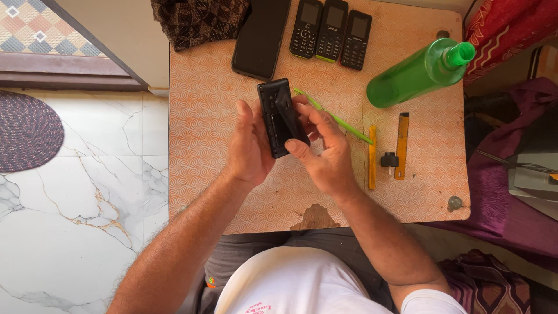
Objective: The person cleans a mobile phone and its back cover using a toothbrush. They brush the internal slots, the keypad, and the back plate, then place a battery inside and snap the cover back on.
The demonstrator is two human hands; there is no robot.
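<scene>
Left hand (249, 145) and right hand (325, 151) grip black phone (279, 116).

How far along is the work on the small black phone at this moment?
Done: the small black phone shows its open back. In hand: the left hand cradles it while the right hand presses on it. Left: three keypad phones and a smartphone lie untouched on the table.

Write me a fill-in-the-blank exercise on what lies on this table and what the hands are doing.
1. Both hands hold a small ____ phone above the table.
2. At the table's far edge, ____ keypad phones lie side by side.
3. The bottle lying on its side is ____.
4. The large smartphone lies to the ____ of the keypad phones.

Missing words: black; three; green; left
</scene>
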